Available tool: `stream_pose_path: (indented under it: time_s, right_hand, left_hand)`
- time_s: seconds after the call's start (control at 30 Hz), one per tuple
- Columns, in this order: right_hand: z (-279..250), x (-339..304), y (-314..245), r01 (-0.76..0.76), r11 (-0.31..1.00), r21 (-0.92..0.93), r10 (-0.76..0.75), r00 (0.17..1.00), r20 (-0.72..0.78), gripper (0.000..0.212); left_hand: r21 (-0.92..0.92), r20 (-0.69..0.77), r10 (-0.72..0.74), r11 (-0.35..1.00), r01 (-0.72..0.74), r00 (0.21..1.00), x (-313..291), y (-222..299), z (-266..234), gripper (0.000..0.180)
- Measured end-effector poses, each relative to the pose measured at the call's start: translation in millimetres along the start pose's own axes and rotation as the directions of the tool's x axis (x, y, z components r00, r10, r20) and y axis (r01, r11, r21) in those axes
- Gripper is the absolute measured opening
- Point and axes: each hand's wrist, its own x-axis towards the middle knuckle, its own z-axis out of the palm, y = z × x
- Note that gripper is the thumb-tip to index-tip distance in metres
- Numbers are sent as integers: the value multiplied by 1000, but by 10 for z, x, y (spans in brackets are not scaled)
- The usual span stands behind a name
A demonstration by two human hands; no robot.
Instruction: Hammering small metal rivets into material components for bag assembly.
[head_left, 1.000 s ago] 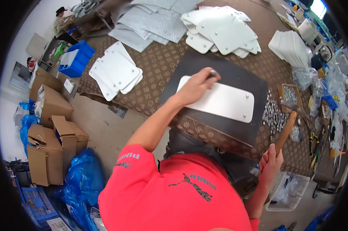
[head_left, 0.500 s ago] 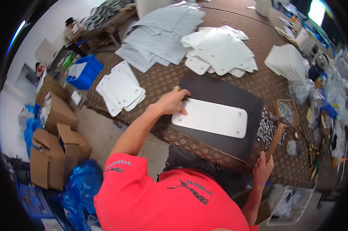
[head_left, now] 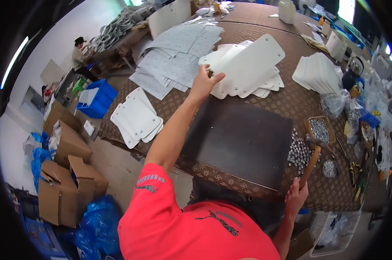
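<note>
At the far edge of the dark mat, my left hand grips the left end of a long white panel with rounded corners and small metal studs. This panel lies slanted over a fanned pile of similar white panels; whether it rests fully on them I cannot tell. My thumb is on its top side, while some fingers are hidden. Near the table's front edge, my right hand is wrapped around the wooden handle of a hammer. The hammer's head points away from me, beside loose metal studs.
A smaller stack of white panels lies at left, near grey patterned sheets. More white panels stand at right. A basket of metal pieces and pliers lie beyond the hammer. Cardboard boxes crowd the left floor.
My left hand has carried the white panel from the mat away from me, onto the far pile. The mat's dark surface now shows. My right hand keeps the hammer in nearly the same place.
</note>
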Motion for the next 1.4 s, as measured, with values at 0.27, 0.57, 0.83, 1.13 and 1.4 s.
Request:
stream_pose_path:
  time_s: [0.27,0.57,0.83,1.13,1.4]
  right_hand:
    - [-31,0,94,47,998,-35,-48,998,-27,21]
    - [-7,13,86,55,990,-129,-60,998,-33,23]
    - [5,-3,86,78,988,-134,-89,993,-77,23]
    - [-27,29,146,109,985,-133,-118,991,-68,24]
    - [36,-15,84,104,987,-121,-115,990,-83,23]
  left_hand:
    - [535,41,32,844,-49,999,-1252,-45,-660,36]
    - [751,-98,42,659,46,994,-2095,-563,-980,23]
    - [715,-136,45,696,67,990,-2098,-555,-978,26]
    - [707,-154,49,704,75,987,-2087,-555,-976,23]
    - [704,-166,49,705,83,985,-2090,-544,-976,22]
